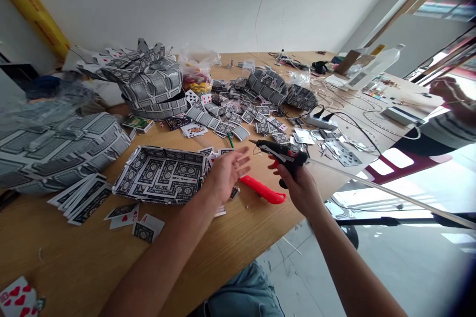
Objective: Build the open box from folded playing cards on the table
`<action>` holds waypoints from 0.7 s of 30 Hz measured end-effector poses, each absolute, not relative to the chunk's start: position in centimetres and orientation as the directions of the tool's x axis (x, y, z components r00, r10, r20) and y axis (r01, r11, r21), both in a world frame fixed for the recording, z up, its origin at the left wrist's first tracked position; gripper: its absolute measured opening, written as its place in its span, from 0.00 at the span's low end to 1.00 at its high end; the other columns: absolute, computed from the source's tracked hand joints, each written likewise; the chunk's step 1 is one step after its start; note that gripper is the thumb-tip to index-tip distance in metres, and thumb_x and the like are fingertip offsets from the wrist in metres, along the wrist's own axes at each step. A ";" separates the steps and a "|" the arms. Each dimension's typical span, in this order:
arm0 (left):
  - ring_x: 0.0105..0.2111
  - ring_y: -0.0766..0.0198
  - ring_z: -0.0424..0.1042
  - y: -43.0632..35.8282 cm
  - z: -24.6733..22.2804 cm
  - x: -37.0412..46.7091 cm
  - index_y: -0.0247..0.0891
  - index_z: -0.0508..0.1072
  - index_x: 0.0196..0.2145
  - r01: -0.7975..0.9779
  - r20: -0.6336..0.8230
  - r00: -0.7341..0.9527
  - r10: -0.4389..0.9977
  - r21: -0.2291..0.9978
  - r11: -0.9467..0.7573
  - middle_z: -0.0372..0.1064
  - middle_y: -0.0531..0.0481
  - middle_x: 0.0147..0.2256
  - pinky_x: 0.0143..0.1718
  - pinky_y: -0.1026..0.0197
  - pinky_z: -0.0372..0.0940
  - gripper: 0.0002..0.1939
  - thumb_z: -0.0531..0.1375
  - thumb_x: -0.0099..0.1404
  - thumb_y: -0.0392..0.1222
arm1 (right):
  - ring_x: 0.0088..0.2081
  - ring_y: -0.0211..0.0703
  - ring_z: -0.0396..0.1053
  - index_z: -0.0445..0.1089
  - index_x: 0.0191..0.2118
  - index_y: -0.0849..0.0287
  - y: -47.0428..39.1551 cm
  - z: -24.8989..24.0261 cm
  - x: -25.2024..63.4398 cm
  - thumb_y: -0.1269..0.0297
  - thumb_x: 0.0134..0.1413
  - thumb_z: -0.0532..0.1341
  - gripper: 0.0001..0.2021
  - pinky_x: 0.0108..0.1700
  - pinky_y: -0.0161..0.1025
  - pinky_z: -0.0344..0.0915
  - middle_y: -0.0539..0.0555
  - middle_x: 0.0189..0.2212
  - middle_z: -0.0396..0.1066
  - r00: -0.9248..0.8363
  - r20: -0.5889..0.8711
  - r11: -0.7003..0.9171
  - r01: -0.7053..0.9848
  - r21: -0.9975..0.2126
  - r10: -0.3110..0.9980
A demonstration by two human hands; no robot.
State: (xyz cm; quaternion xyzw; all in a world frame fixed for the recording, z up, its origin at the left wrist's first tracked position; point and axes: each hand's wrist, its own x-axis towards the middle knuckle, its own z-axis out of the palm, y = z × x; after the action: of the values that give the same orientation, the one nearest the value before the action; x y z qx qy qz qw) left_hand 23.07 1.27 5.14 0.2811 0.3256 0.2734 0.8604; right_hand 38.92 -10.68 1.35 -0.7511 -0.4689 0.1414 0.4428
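Observation:
My right hand grips a black hot glue gun by its handle, its nozzle pointing left. A long whitish glue stick sticks out of the gun's back. My left hand is held out near the nozzle, fingers spread, with nothing in it. Below the gun lies a red-handled tool on the wooden table. To the left of my left hand is a shallow tray built from black-and-white playing cards. A fanned pile of cards lies left of it.
Large woven-card pieces stand at the back left, and smaller ones at the back middle. Loose cards cover the middle. A power strip with black cords and a plastic bottle are on the right. Another person's hand shows there.

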 end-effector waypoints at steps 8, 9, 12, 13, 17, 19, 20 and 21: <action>0.52 0.54 0.72 3.5 7.4 11.2 0.33 0.76 0.44 -0.138 -0.146 0.447 0.883 0.963 0.229 0.72 0.42 0.53 0.58 0.50 0.65 0.15 0.61 0.59 0.38 | 0.37 0.51 0.67 0.69 0.41 0.59 -6.9 -4.7 45.1 0.37 0.52 0.55 0.28 0.40 0.49 0.65 0.60 0.36 0.71 0.550 0.262 -0.273 0.705 -0.655 0.793; 0.53 0.54 0.71 3.6 7.3 9.5 0.37 0.76 0.48 -0.025 -0.103 0.432 0.896 0.992 0.125 0.72 0.45 0.53 0.58 0.51 0.64 0.18 0.62 0.60 0.41 | 0.39 0.52 0.67 0.69 0.41 0.59 -6.7 -5.1 45.4 0.37 0.52 0.54 0.28 0.42 0.50 0.65 0.61 0.38 0.71 0.551 0.266 -0.281 0.713 -0.642 0.791; 0.50 0.54 0.73 4.0 6.2 5.4 0.43 0.78 0.45 0.307 0.046 0.390 0.920 0.935 -0.176 0.76 0.49 0.47 0.55 0.51 0.67 0.16 0.61 0.62 0.50 | 0.40 0.53 0.68 0.69 0.42 0.59 -6.7 -5.8 46.0 0.39 0.53 0.56 0.26 0.43 0.50 0.64 0.61 0.40 0.72 0.559 0.250 -0.323 0.727 -0.606 0.791; 0.48 0.55 0.74 4.1 5.5 4.3 0.44 0.79 0.43 0.392 0.100 0.422 0.901 0.876 -0.281 0.77 0.50 0.45 0.54 0.52 0.68 0.14 0.61 0.62 0.51 | 0.39 0.53 0.68 0.69 0.42 0.58 -6.9 -5.9 46.1 0.40 0.52 0.57 0.25 0.43 0.49 0.64 0.61 0.39 0.72 0.566 0.238 -0.343 0.728 -0.593 0.789; 0.46 0.57 0.76 4.6 2.1 1.6 0.43 0.78 0.43 0.448 0.292 0.659 0.693 0.588 -0.674 0.78 0.51 0.44 0.53 0.54 0.68 0.16 0.58 0.65 0.53 | 0.38 0.54 0.69 0.69 0.41 0.58 -7.8 -5.9 46.2 0.41 0.51 0.58 0.23 0.41 0.49 0.64 0.60 0.38 0.73 0.606 0.196 -0.429 0.721 -0.544 0.771; 0.47 0.58 0.75 4.8 0.5 0.9 0.40 0.77 0.46 0.402 0.327 0.743 0.583 0.479 -0.780 0.77 0.49 0.45 0.56 0.53 0.66 0.17 0.57 0.67 0.52 | 0.40 0.55 0.70 0.68 0.43 0.58 -8.2 -5.6 45.9 0.42 0.52 0.56 0.24 0.42 0.50 0.65 0.61 0.40 0.73 0.623 0.183 -0.460 0.716 -0.525 0.761; 0.46 0.59 0.75 4.9 -0.2 0.7 0.39 0.76 0.46 0.378 0.341 0.769 0.541 0.440 -0.815 0.77 0.49 0.45 0.56 0.53 0.65 0.17 0.57 0.67 0.51 | 0.42 0.55 0.70 0.68 0.44 0.58 -8.3 -5.5 45.8 0.42 0.52 0.56 0.24 0.44 0.51 0.65 0.62 0.41 0.73 0.629 0.176 -0.473 0.714 -0.516 0.757; 0.45 0.59 0.76 5.1 -0.7 0.6 0.38 0.76 0.46 0.368 0.355 0.780 0.515 0.405 -0.837 0.77 0.48 0.44 0.56 0.53 0.65 0.16 0.56 0.68 0.50 | 0.43 0.56 0.70 0.67 0.45 0.58 -8.4 -5.4 45.6 0.42 0.52 0.56 0.25 0.45 0.51 0.64 0.63 0.43 0.73 0.637 0.169 -0.487 0.711 -0.508 0.753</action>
State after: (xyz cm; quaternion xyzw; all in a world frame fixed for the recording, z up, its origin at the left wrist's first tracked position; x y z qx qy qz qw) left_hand 0.61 5.07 -0.73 0.9300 0.2372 0.2313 0.1590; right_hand 45.62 -8.42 -5.39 -0.8615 -0.4246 0.0381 0.2758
